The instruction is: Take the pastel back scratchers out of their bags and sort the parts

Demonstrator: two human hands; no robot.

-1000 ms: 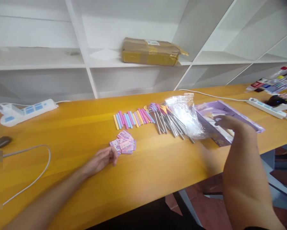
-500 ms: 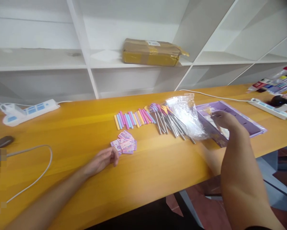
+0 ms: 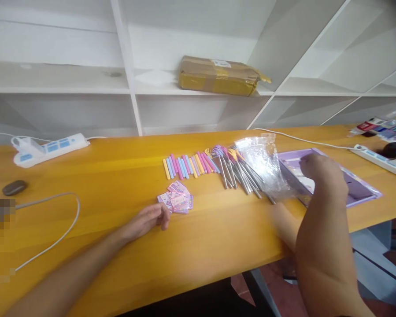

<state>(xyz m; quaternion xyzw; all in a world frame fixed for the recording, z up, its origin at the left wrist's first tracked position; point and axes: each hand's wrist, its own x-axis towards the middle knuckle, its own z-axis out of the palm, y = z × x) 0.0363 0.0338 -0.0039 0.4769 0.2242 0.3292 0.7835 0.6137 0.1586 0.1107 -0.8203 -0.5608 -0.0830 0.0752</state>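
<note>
My left hand [image 3: 152, 219] rests on the table, fingers loosely curled and holding nothing, beside a small pile of pink and purple printed cards [image 3: 179, 202]. My right hand [image 3: 320, 169] reaches over the purple open box [image 3: 359, 188]; its fingers are hidden, so what they hold does not show. Something white lies in the box under that hand. Left of the box is a clear plastic bag [image 3: 264, 165]. Beside the bag lie several metal rods [image 3: 247, 178] with purple, pink and yellow claw-like heads. A row of pastel sticks [image 3: 186, 166] lies farther left.
A taped cardboard parcel [image 3: 219, 77] sits on the white shelf [image 3: 154, 88] behind the table. A power strip [image 3: 52, 149] and a dark mouse-like object [image 3: 14, 188] are at the left; another power strip [image 3: 381, 160] is at the right. A pale cable [image 3: 77, 215] loops near my left arm.
My right hand has turned and reaches over the box with its fingers out of sight; a yellowish thing seen at its fingertips no longer shows. The view has shifted slightly; my left hand stays by the cards.
</note>
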